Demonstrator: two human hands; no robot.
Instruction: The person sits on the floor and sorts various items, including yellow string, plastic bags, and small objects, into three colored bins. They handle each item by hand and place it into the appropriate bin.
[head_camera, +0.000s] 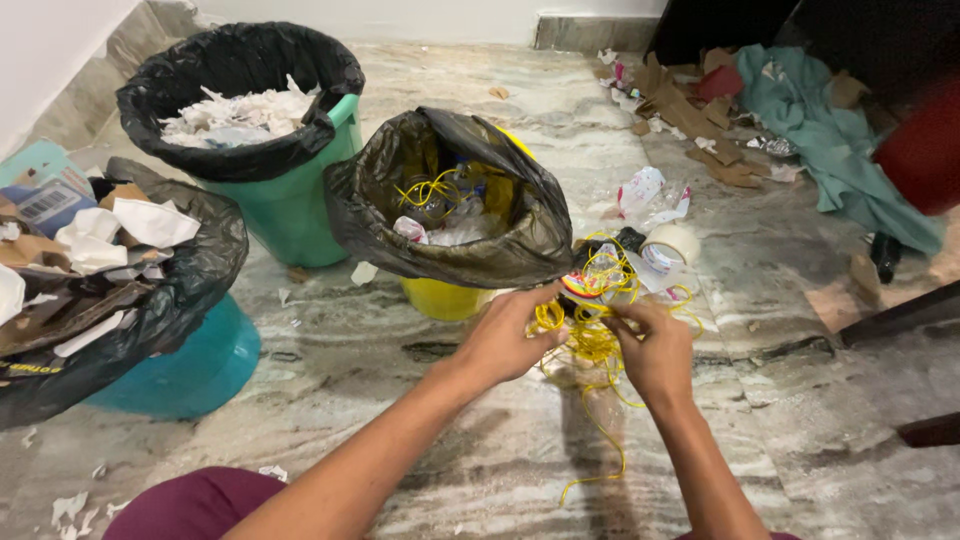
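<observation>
A tangle of thin yellow wire (592, 340) hangs above the marble floor, with a loose strand trailing down toward me. My left hand (507, 338) pinches the tangle on its left side. My right hand (652, 350) grips it on the right. Just behind the tangle lie clear plastic wrappers (604, 272) and a roll of tape (671, 243). A yellow bin lined with a black bag (450, 205) stands close behind my left hand; more yellow wire and plastic scraps lie inside it.
A green bin (290, 200) with white paper scraps stands at the back left. A teal bin (190, 370) full of paper and cardboard sits at the left. Cardboard scraps (690, 110), a teal cloth (830, 130) and a red object (925, 150) lie at the back right.
</observation>
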